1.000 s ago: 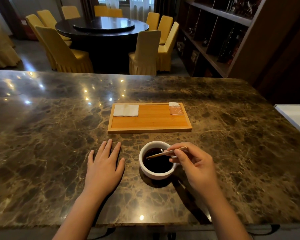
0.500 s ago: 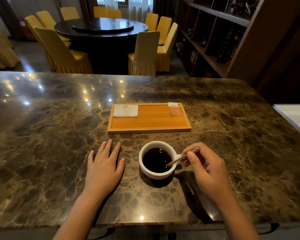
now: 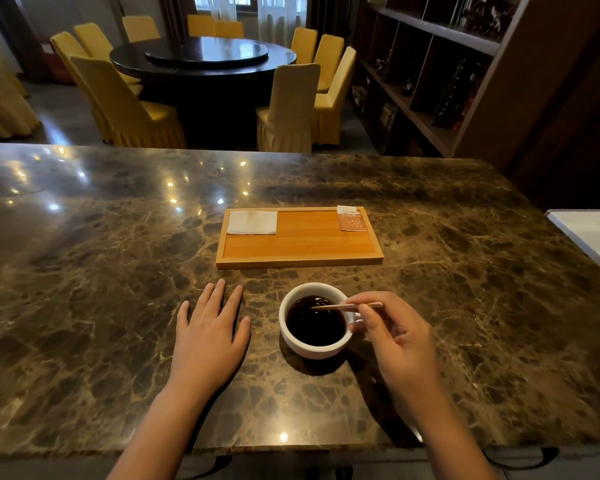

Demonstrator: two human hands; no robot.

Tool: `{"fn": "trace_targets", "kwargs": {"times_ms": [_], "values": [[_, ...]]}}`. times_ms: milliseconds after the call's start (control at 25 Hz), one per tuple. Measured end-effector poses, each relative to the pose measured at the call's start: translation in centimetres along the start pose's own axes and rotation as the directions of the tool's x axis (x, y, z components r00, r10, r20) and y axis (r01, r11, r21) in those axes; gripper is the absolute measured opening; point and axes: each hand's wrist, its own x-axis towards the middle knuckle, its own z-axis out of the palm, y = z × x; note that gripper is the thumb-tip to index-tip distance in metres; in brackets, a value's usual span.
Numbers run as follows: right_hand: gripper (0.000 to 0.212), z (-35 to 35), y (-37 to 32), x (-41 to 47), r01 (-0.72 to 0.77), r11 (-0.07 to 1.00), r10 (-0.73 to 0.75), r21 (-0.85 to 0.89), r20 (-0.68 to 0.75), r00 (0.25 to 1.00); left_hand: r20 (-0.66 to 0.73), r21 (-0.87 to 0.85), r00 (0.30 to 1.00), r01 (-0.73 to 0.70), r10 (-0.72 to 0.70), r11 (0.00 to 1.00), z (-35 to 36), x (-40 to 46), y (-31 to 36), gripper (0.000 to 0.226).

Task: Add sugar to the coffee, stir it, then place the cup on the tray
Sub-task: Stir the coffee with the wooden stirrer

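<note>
Your right hand [image 3: 400, 336] pinches the stir stick [image 3: 347, 306] over the cup [image 3: 314, 322], which stands just short of the tray [image 3: 300, 263]. Your left hand [image 3: 208, 336] lies flat, fingers apart, steadying nothing; a hard stroke could slop coffee or shift the cup.

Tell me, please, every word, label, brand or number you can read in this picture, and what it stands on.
None can be read.
Sugar packet on the wooden tray: a line of small print near its top, too blurred to read.
White cup, napkin, wooden stirrer: no text visible.
</note>
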Motion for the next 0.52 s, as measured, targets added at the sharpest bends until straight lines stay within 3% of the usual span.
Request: {"fn": "trace_targets", "kwargs": {"times_ms": [200, 520], "values": [[0.021, -1.2, -0.6, 0.2, 0.078, 0.982, -0.077, -0.17, 0.016, 0.997, -0.008, 0.0, 1.0, 0.0, 0.0, 1.0, 0.0, 0.1, 0.0, 0.054], [0.021, 0.0, 0.2, 0.0, -0.024, 0.996, 0.015, 0.091, 0.1, 0.995, -0.006, -0.003, 1.0, 0.001, -0.001, 1.0, 0.0, 0.1, 0.0, 0.056]]}}
